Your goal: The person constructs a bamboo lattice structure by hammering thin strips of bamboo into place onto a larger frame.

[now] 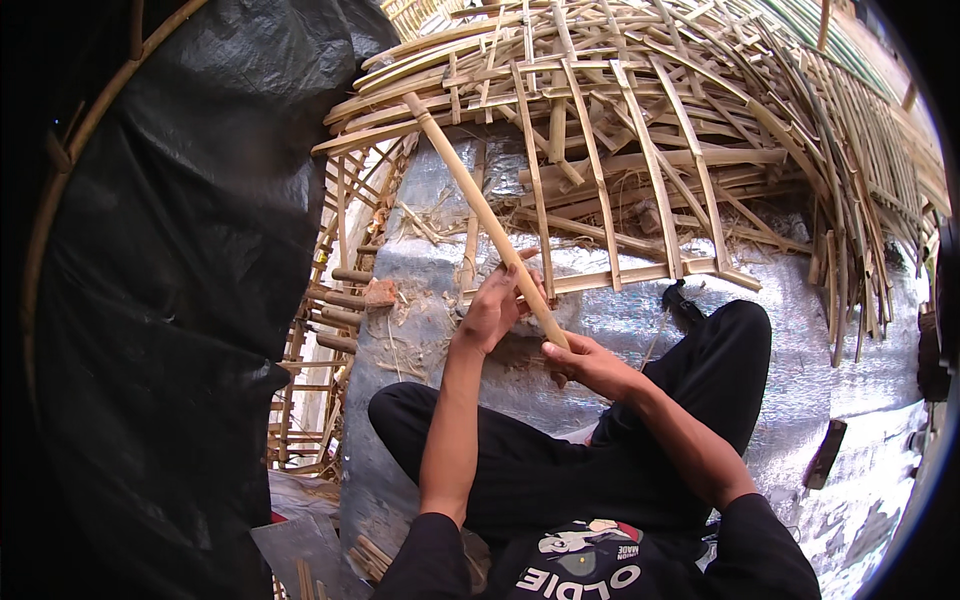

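A pale, smooth bamboo pole (465, 187) slants from near my lap up and away to the left, its far end over the edge of a bamboo stack. My right hand (592, 366) is closed around its near end, thumb on top. Farther up, my left hand (496, 308) holds the pole from the left, with its fingers passing partly behind it. Just beyond my hands, a lattice of split bamboo slats (645, 170) leans on the stack. Its lower crosspiece (640, 274) lies close to the floor sheet.
Stacked split bamboo (745, 95) fills the far side. Black plastic sheeting (170, 260) hangs at left, beside an open bamboo frame. Silvery sheeting (780, 375) covers the floor, bearing a brick piece (381, 292) and a dark block (825, 455). A dark object (682, 302) lies by my right knee.
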Demonstrator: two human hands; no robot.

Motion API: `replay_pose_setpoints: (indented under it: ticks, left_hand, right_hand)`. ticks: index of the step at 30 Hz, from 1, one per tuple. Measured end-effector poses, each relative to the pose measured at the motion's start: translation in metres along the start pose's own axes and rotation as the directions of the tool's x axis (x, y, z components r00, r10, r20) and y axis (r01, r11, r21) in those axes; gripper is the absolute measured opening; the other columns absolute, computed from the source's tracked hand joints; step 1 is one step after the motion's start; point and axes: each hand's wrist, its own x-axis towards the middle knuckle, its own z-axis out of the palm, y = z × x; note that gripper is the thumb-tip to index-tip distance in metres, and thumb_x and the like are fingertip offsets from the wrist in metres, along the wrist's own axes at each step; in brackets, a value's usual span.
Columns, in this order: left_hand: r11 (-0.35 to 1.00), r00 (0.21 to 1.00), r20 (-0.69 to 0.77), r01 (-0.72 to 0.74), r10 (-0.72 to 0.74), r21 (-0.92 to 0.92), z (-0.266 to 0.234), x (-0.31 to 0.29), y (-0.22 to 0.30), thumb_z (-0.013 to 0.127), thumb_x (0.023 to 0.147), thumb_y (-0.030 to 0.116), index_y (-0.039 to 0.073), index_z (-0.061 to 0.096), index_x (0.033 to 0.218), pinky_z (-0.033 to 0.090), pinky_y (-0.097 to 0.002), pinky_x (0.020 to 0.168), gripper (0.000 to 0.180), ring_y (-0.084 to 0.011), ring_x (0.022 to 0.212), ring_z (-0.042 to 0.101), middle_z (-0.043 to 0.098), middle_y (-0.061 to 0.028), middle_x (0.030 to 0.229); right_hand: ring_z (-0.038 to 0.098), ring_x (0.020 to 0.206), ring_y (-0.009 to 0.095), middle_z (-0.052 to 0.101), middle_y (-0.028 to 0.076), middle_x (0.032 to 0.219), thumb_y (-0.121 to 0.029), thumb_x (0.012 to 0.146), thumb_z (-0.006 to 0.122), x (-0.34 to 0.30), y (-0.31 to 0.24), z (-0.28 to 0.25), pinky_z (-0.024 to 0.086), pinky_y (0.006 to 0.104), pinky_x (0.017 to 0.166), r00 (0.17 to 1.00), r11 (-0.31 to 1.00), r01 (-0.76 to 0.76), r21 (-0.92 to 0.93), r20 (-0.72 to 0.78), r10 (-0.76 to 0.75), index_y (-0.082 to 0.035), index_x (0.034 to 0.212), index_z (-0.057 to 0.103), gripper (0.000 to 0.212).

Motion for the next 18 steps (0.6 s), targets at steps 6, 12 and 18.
replay_pose_setpoints:
  ticks: [6,12,18]
  left_hand:
    - [0.96,0.952,-0.297,0.009,0.077,0.279,-0.012,0.0,-0.011,0.05,0.107,0.035,0.002,0.043,0.139,0.055,-0.0324,0.076,0.046,-0.016,0.081,0.065,0.061,-0.006,0.089]
    - [0.985,0.986,-0.165,0.042,-0.014,0.168,-0.013,-0.001,-0.011,0.047,0.107,0.022,-0.001,0.038,0.144,0.058,-0.0373,0.079,0.044,-0.0188,0.087,0.066,0.063,-0.0084,0.099]
    - [0.997,0.997,0.07,0.03,-0.025,-0.067,-0.005,-0.004,-0.01,0.052,0.105,0.026,0.0,0.03,0.153,0.059,-0.0395,0.085,0.059,-0.0218,0.1,0.063,0.06,-0.0118,0.113]
  right_hand:
    - [0.057,0.08,0.046,0.059,0.022,0.086,-0.034,0.102,0.057,0.006,0.011,0.015,0.045,0.0493,0.07,0.908,0.537,0.074,-0.84,-0.165,-0.384,0.002,0.103,0.049,0.038]
    - [0.057,0.095,0.043,0.058,0.025,0.098,-0.046,0.101,0.054,0.003,0.015,0.01,0.045,0.0488,0.084,0.939,0.585,0.075,-0.807,-0.14,-0.314,0.005,0.103,0.053,0.052]
    - [0.066,0.085,0.032,0.067,0.022,0.092,-0.045,0.104,0.051,-0.012,-0.043,-0.016,0.051,0.0422,0.078,0.98,0.732,-0.004,-0.681,-0.146,-0.131,0.003,0.103,0.064,0.05]
